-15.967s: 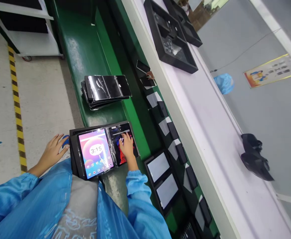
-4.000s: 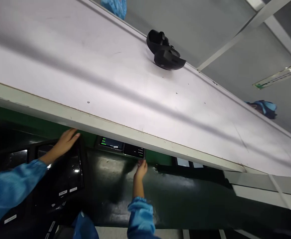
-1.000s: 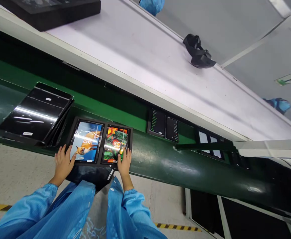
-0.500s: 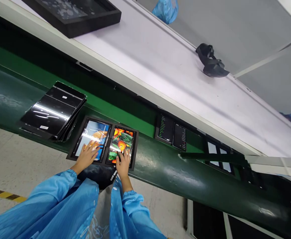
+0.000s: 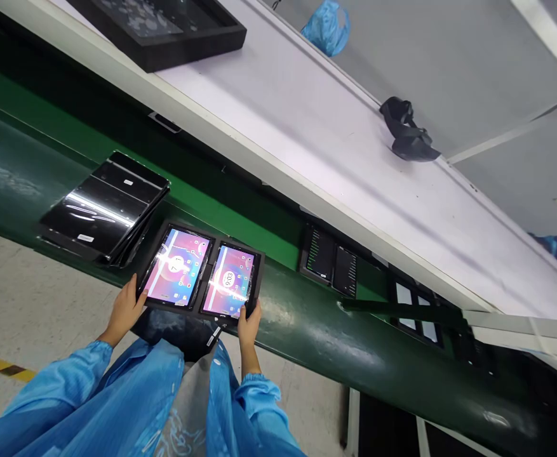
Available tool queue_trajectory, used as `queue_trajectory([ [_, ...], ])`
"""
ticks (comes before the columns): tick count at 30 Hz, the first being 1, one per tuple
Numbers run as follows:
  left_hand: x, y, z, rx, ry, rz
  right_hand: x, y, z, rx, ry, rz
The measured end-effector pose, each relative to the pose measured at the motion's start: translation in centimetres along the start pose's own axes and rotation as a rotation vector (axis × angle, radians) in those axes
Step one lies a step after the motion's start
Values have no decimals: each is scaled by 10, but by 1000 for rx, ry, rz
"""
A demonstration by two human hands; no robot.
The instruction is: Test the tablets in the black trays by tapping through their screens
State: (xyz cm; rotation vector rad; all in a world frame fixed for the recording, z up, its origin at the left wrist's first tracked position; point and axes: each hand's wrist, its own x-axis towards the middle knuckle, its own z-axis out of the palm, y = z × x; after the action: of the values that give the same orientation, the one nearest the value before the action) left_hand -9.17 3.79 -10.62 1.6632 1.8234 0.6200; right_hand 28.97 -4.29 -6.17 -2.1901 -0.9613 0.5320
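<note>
Two tablets sit side by side in a black double-slot tray (image 5: pixel 173 303), their screens lit pink with clock faces. The left tablet (image 5: pixel 176 267) reads about 7:11, though glare makes this uncertain, and the right tablet (image 5: pixel 229 281) reads 9:03. My left hand (image 5: pixel 124 312) grips the tray's near left edge. My right hand (image 5: pixel 248 335) holds its near right corner, with fingers curled over the rim. Both sleeves are blue.
A stack of black glossy tablets (image 5: pixel 105 207) lies on the green bench (image 5: pixel 278 289) to the left. Farther right is a tray of dark-screened tablets (image 5: pixel 328 257). A black tray (image 5: pixel 157 35), black straps (image 5: pixel 408 131) and a blue bag (image 5: pixel 326 28) lie beyond the white shelf (image 5: pixel 301 117).
Both screens have switched from fox and fruit pictures to pink clock screens. My hands have moved off the screens to the tray's edges.
</note>
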Motion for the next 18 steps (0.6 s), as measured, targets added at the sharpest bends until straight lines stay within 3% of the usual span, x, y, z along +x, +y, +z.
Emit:
queue_trajectory([
  [7,7,-2,1,-77,-35,-100,22,4,6,80,-57,135],
  [18,10,4,0,-19,-14,-110,22,14,-9,246,-193,108],
])
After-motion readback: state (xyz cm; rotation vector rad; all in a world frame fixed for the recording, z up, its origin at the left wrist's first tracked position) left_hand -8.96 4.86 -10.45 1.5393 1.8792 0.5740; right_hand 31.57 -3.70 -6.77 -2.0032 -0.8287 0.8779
